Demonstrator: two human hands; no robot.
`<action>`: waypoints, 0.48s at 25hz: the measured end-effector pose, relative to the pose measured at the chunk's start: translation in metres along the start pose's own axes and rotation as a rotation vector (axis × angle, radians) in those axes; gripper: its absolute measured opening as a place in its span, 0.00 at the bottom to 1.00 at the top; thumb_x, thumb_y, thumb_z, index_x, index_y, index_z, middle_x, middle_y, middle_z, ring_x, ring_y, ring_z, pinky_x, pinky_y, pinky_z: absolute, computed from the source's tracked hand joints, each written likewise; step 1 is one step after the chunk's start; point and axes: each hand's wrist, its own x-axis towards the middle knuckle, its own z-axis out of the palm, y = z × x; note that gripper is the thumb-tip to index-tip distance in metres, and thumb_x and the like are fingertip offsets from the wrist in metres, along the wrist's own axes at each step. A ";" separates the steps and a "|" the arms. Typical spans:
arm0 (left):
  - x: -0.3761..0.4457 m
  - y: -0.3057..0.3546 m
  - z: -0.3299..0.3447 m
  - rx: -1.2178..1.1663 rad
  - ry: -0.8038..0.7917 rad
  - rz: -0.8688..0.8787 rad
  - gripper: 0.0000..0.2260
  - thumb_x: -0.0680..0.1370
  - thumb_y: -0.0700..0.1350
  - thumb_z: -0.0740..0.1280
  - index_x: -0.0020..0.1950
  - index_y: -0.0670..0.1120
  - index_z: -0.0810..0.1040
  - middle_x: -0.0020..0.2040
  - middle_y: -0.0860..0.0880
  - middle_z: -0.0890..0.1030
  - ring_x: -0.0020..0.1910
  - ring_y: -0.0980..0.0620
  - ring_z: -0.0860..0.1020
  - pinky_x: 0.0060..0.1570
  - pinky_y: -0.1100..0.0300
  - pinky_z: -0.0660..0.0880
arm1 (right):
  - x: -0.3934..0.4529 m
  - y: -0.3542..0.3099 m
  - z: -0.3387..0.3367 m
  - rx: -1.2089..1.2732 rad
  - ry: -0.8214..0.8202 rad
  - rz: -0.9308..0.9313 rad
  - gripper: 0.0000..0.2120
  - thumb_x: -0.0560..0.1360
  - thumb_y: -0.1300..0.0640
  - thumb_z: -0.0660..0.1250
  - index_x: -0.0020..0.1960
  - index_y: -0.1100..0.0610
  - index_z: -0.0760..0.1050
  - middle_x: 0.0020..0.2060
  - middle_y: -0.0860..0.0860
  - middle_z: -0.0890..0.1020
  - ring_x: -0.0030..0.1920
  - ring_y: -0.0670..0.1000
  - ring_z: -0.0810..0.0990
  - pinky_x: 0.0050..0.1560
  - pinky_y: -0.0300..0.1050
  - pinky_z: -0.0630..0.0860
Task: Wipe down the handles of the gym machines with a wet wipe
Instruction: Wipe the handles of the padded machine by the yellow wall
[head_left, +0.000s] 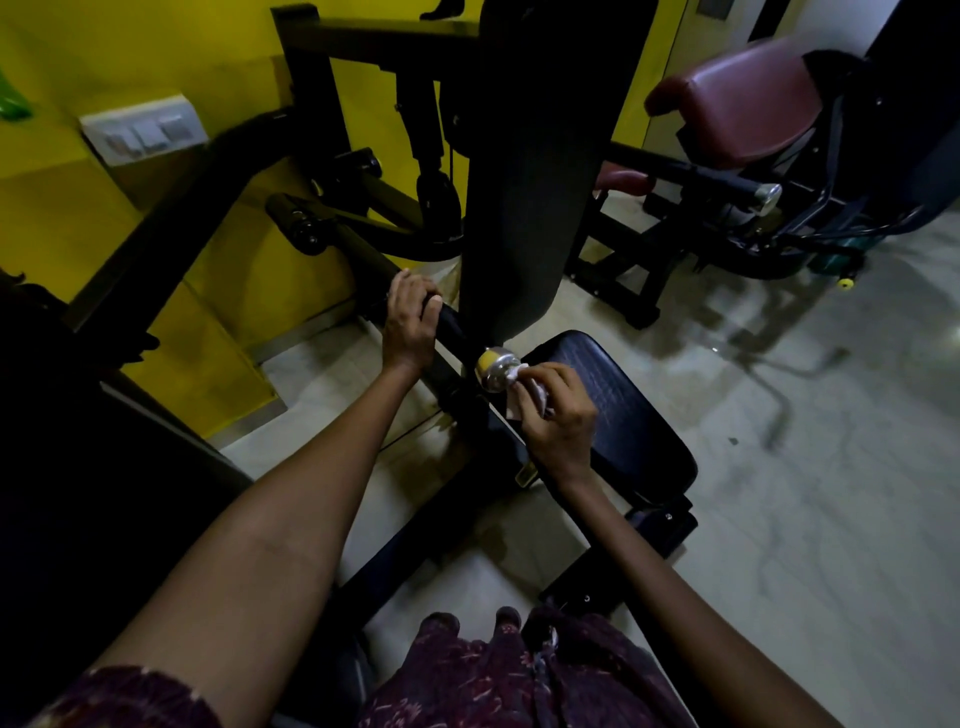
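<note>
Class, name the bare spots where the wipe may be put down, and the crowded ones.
Free: the black seat pad right of the right hand, and the floor beyond it. Crowded: the handle held by the left hand, its chrome end cap under the wipe.

Black padded handle slanting down toward a silver end cap with a yellow face. White crumpled wipe pressed against that cap's side.

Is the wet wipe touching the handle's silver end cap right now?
Touching. The head view shows the wet wipe, pinched by the right hand, pressed against the silver end cap.
</note>
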 end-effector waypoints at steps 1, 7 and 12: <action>0.000 0.001 0.000 0.000 0.003 0.000 0.23 0.76 0.54 0.51 0.49 0.36 0.76 0.53 0.38 0.77 0.67 0.38 0.66 0.66 0.63 0.55 | 0.001 -0.001 0.001 0.012 0.012 -0.006 0.03 0.69 0.66 0.71 0.42 0.65 0.79 0.40 0.59 0.79 0.42 0.46 0.74 0.43 0.32 0.71; -0.001 0.005 -0.003 -0.018 -0.004 -0.003 0.23 0.76 0.53 0.51 0.49 0.36 0.76 0.53 0.38 0.77 0.66 0.37 0.66 0.65 0.63 0.56 | 0.001 -0.004 0.003 -0.005 -0.033 -0.079 0.04 0.67 0.67 0.73 0.36 0.66 0.78 0.37 0.60 0.78 0.39 0.45 0.73 0.44 0.25 0.67; -0.003 0.007 -0.002 -0.040 -0.010 -0.029 0.23 0.76 0.54 0.50 0.48 0.36 0.75 0.52 0.38 0.76 0.68 0.39 0.64 0.63 0.58 0.59 | 0.002 -0.005 0.003 -0.020 -0.073 -0.109 0.06 0.69 0.62 0.68 0.37 0.66 0.78 0.38 0.59 0.78 0.39 0.45 0.73 0.44 0.23 0.67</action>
